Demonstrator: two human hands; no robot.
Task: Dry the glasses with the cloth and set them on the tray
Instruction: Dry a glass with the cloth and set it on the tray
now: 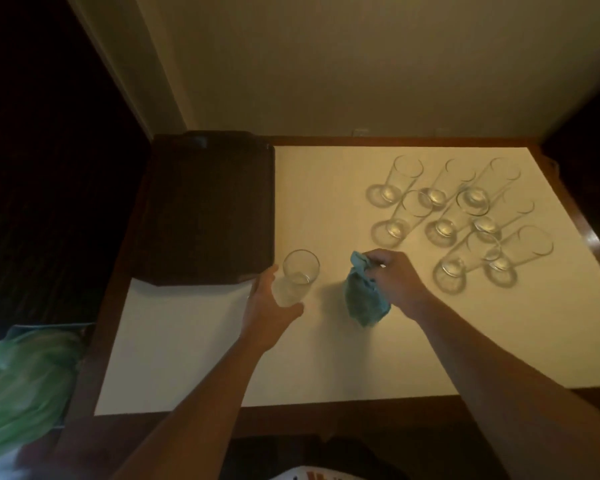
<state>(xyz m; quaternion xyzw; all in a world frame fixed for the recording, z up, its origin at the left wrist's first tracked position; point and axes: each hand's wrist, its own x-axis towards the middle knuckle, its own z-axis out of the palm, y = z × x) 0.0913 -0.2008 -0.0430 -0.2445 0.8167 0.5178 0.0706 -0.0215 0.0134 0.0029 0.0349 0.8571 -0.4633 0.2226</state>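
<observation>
On desk (pixel 187 341), white sheet over wood: L hand (pixel 267 303) wrapped round one clear glass (pixel 297 277), thumb at near side, fingers curled behind; glass upright, mouth up, just beside near-right corner of tray (pixel 205 209). Couldn't tell if base was touching desk or lifted. R hand (pixel 392 278) pinched teal cloth (pixel 361 296) w/ curled fingers, cloth bunched and hanging below hand, apart from held glass, to its right. Dark tray sat at far-left of desk, nothing seen on it. Cluster of 8 more glasses (pixel 458 216) stood upright far-right, well apart from tray, some touching or overlapping in view. Green plastic bag (pixel 21 382) off desk edge at near-left, blurred. Low light, detail soft.
</observation>
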